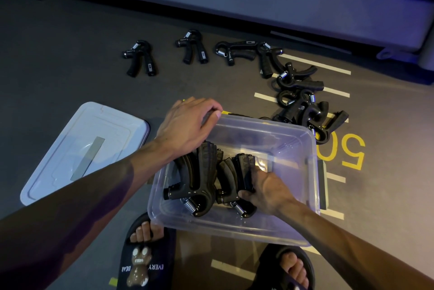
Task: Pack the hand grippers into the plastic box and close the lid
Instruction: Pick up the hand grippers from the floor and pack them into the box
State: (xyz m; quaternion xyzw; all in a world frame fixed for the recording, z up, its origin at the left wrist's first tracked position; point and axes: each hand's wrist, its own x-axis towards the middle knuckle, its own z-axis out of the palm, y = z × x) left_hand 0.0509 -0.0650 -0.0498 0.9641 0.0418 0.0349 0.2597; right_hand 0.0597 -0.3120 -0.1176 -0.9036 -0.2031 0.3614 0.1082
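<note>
One plastic box [234, 231], one lid [70, 148], perhaps ten hand grippers [139, 58], two hands [187, 123], two slippers [145, 264]

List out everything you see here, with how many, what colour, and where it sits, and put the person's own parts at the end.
Clear plastic box: one, transparent, on the floor at centre, open.
Black spring hand grippers in the box: a packed row, exact count unclear, standing side by side.
Black spring hand grippers on the floor: four in a row beyond the box, plus a heap to the right, count unclear.
Pale plastic lid: one, whitish, flat on the floor left of the box.
Grey floor: white dashes and yellow digits at right.
Black slide sandals: two, on the feet, at the bottom.
Left hand: grips the box's far rim.
Right hand: inside the box, holding a gripper.
</note>
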